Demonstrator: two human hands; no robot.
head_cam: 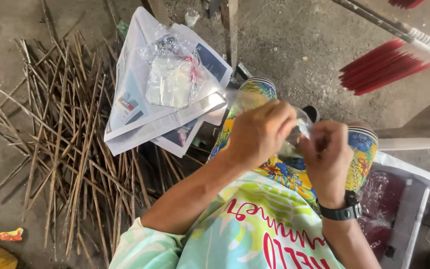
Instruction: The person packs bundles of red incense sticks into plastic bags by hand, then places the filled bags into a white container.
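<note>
Pinching a small clear plastic bag (298, 130) between both hands, you are holding it over your lap; left hand (260, 132) and right hand (327, 154) are closing together on it, keeping it taut, near the newspaper (135, 84) spread over the bamboo sticks (65, 124).

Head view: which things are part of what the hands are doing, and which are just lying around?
In hand:
- small clear plastic bag, pinched between left hand and right hand

Lying about:
- heap of thin brown sticks
- folded newspaper with clear plastic packets on it
- bundle of red sticks
- white box
</note>
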